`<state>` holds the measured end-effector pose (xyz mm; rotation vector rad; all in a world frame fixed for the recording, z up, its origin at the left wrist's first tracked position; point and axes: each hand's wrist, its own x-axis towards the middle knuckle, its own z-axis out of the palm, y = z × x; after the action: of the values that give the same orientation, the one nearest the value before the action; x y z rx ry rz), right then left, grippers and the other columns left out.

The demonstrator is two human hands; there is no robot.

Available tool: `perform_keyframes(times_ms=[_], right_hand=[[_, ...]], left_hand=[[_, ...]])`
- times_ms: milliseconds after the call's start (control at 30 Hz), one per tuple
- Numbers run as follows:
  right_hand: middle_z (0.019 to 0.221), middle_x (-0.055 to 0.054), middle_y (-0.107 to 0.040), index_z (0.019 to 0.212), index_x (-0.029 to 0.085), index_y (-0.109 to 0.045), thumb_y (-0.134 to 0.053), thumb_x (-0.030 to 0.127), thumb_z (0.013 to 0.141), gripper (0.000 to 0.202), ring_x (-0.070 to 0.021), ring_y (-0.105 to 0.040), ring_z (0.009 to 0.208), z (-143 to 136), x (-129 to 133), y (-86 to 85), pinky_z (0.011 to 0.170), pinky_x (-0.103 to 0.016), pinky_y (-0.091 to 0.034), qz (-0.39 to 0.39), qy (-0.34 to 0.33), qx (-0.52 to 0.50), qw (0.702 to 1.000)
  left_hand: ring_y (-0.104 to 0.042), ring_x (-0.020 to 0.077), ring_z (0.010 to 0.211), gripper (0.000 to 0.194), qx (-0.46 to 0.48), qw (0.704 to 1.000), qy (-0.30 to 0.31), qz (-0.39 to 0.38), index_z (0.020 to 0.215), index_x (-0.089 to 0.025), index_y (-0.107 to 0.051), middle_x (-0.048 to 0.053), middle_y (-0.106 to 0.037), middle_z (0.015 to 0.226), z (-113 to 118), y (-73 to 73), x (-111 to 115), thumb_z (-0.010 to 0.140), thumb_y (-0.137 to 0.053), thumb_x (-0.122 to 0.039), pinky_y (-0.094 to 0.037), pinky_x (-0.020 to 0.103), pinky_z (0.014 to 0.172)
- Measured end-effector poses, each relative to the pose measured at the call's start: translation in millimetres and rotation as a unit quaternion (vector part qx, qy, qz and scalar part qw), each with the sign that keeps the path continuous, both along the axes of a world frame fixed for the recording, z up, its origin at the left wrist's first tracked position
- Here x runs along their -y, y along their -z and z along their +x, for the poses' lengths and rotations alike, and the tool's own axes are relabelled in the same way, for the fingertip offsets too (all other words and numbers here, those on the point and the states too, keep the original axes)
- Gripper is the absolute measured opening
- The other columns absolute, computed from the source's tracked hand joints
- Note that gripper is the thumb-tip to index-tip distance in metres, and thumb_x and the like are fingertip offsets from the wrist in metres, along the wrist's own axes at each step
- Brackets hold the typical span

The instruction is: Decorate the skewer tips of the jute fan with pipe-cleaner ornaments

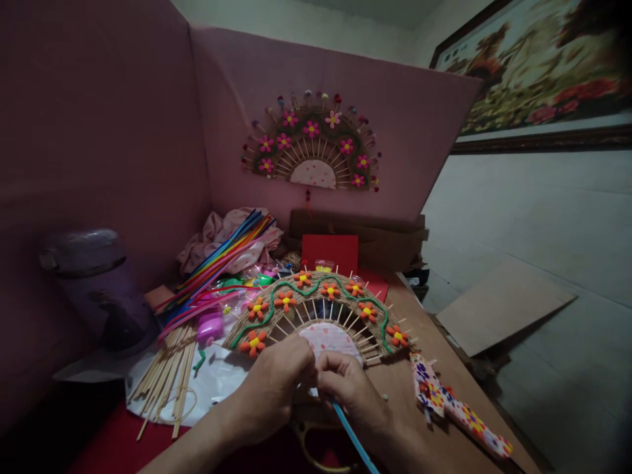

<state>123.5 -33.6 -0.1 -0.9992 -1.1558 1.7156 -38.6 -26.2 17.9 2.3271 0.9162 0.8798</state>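
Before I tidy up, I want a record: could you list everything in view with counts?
Twine fan: 1, brown with orange flowers, centre
Panels: 2, pink, left and back
Upper fan: 1, brown with pink flowers, on back panel
Framed picture: 1, multicoloured, upper right
Lidded container: 1, purple, left
Fuzzy stems: many, multicoloured, left of centre
Thin sticks: many, pale, lower left
Sheet: 1, white, under sticks
Cloth: 1, pale pink, behind stems
Packets: uncountable, pink and green, beside stems
Red card: some, red, behind twine fan
Cardboard: uncountable, brown, at back
Board: 1, brown, right
Gun-shaped tool: 1, floral-patterned, right
Loop: 1, yellowish, bottom centre
Strip: 1, blue, bottom centre
Left hand: 1, bare, front centre
Right hand: 1, bare, holding strip
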Motion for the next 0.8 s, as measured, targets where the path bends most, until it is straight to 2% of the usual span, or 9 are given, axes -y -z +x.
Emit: perform_keyframes(times_ms=[67,100,167,267,400,533,633,733,800], right_hand=[[0.041,0.007,-0.046,0.059,0.015,-0.051,-0.064,0.021,0.064,0.016,-0.0030,-0.033,0.036,0.4,1.4,-1.6,0.037,-0.016,-0.021,0.000,0.006,0.002,1.000],[0.042,0.007,-0.047,0.060,0.015,-0.052,-0.064,0.022,0.066,0.015,-0.0032,-0.034,0.036,0.8,2.0,-2.4,0.038,-0.016,-0.022,-0.001,0.000,-0.010,1.000],[0.044,0.007,-0.048,0.064,0.016,-0.052,-0.063,0.028,0.070,0.017,-0.0036,-0.034,0.035,1.6,2.9,-4.0,0.037,-0.016,-0.023,-0.008,-0.011,-0.048,0.999],[0.045,0.007,-0.048,0.067,0.016,-0.052,-0.064,0.033,0.073,0.022,-0.0033,-0.033,0.034,2.2,3.4,-5.5,0.036,-0.016,-0.024,-0.029,-0.022,-0.094,0.995],[0.042,0.008,-0.047,0.069,0.017,-0.050,-0.065,0.034,0.073,0.023,-0.0025,-0.029,0.030,2.3,1.8,-3.7,0.032,-0.015,-0.022,-0.050,-0.039,-0.130,0.989],[0.045,0.008,-0.048,0.072,0.017,-0.050,-0.065,0.034,0.074,0.023,-0.0021,-0.029,0.030,2.9,1.3,-3.3,0.030,-0.014,-0.020,-0.067,-0.056,-0.146,0.985],[0.049,0.007,-0.051,0.079,0.016,-0.052,-0.064,0.033,0.076,0.021,-0.0020,-0.033,0.032,3.7,3.4,-9.9,0.031,-0.013,-0.023,-0.074,-0.069,-0.145,0.984],[0.054,0.006,-0.054,0.092,0.017,-0.052,-0.064,0.031,0.076,0.025,-0.0029,-0.038,0.035,5.0,6.3,-18.6,0.032,-0.013,-0.027,-0.072,-0.096,-0.131,0.984],[0.054,0.006,-0.055,0.096,0.017,-0.052,-0.066,0.032,0.074,0.030,-0.0031,-0.038,0.035,6.4,7.7,-21.7,0.032,-0.012,-0.028,-0.068,-0.102,-0.119,0.985]], left_hand=[[-0.039,0.0143,0.067,0.013,-0.013,0.999,-0.010,0.043,0.068,-0.018,-0.043,0.001,-0.051,0.072,1.8,0.1,0.8,0.073,-0.051,-0.009,-0.027,0.027,0.058],[-0.040,0.0142,0.067,0.013,0.004,0.999,-0.021,0.041,0.068,-0.018,-0.044,0.001,-0.051,0.071,2.7,-0.3,1.1,0.074,-0.051,-0.009,-0.028,0.026,0.059],[-0.043,0.0137,0.066,0.010,0.068,0.997,-0.044,-0.006,0.069,-0.018,-0.048,0.001,-0.052,0.070,4.2,-1.1,1.5,0.078,-0.052,-0.014,-0.031,0.026,0.059],[-0.049,0.0135,0.066,0.010,0.161,0.979,-0.065,-0.110,0.072,-0.018,-0.056,0.001,-0.056,0.070,5.8,-0.6,1.1,0.081,-0.054,-0.022,-0.037,0.025,0.062],[-0.053,0.0148,0.069,0.010,0.200,0.963,-0.072,-0.168,0.076,-0.018,-0.062,0.002,-0.061,0.073,7.1,2.9,-1.0,0.079,-0.058,-0.027,-0.040,0.026,0.065],[-0.053,0.0141,0.070,0.012,0.176,0.974,-0.054,-0.131,0.076,-0.018,-0.059,0.002,-0.059,0.074,6.8,1.9,-0.8,0.083,-0.053,-0.026,-0.040,0.025,0.066],[-0.052,0.0140,0.071,0.011,0.151,0.983,-0.056,-0.084,0.078,-0.019,-0.057,0.001,-0.058,0.075,5.8,-1.2,0.3,0.084,-0.049,-0.024,-0.040,0.025,0.067],[-0.052,0.0144,0.070,0.009,0.175,0.975,-0.127,-0.053,0.079,-0.019,-0.055,0.001,-0.057,0.074,3.6,-2.7,-2.3,0.084,-0.049,-0.024,-0.040,0.025,0.065],[-0.051,0.0147,0.067,0.007,0.220,0.953,-0.202,-0.039,0.079,-0.020,-0.056,0.001,-0.056,0.072,-0.1,-3.2,-7.3,0.082,-0.051,-0.025,-0.039,0.025,0.063]])
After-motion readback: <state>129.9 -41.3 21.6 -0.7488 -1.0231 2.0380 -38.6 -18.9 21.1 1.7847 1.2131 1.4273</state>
